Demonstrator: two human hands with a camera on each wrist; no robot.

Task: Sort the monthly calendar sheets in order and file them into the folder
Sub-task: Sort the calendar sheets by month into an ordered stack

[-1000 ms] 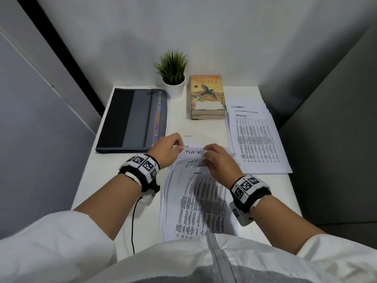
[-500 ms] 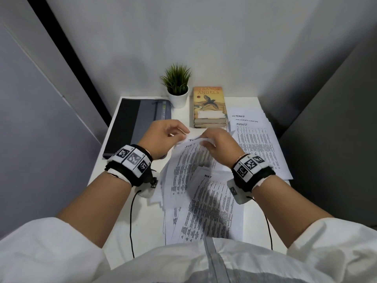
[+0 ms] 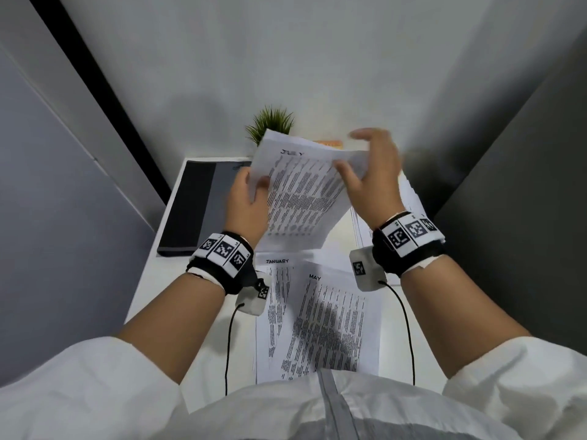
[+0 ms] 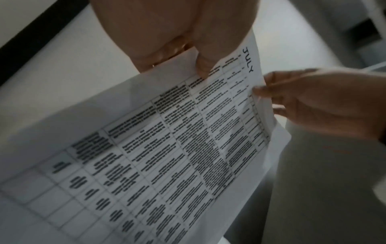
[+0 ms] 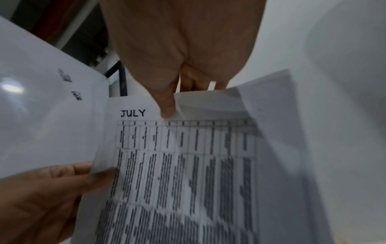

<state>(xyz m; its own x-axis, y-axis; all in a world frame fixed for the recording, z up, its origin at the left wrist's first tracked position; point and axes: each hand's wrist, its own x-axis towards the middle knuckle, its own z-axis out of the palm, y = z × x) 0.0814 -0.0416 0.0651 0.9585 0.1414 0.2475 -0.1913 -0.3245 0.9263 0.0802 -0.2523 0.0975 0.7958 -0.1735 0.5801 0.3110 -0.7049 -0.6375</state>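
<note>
I hold the JULY sheet point(image 3: 301, 192) raised and tilted above the desk with both hands. My left hand point(image 3: 257, 188) pinches its left edge, thumb on the printed face. My right hand point(image 3: 352, 160) grips the top right corner, thumb in front and fingers behind. The left wrist view shows the JULY sheet point(image 4: 167, 148) under my left hand's point(image 4: 203, 71) thumb. In the right wrist view my right hand point(image 5: 167, 109) presses its thumb beside the heading of the JULY sheet point(image 5: 188, 165). JANUARY point(image 3: 278, 268) and MAY point(image 3: 333, 319) sheets lie on the desk below. The dark folder point(image 3: 190, 201) lies closed at the left.
Another pile of sheets point(image 3: 413, 198) lies at the right, mostly hidden behind my right hand. A potted plant point(image 3: 273, 122) and the orange edge of a book point(image 3: 330, 143) show past the raised sheet. Walls close in on both sides of the white desk point(image 3: 143, 296).
Both hands have lifted the JULY sheet off the near pile and up toward my face. JANUARY and MAY now lie uncovered beneath.
</note>
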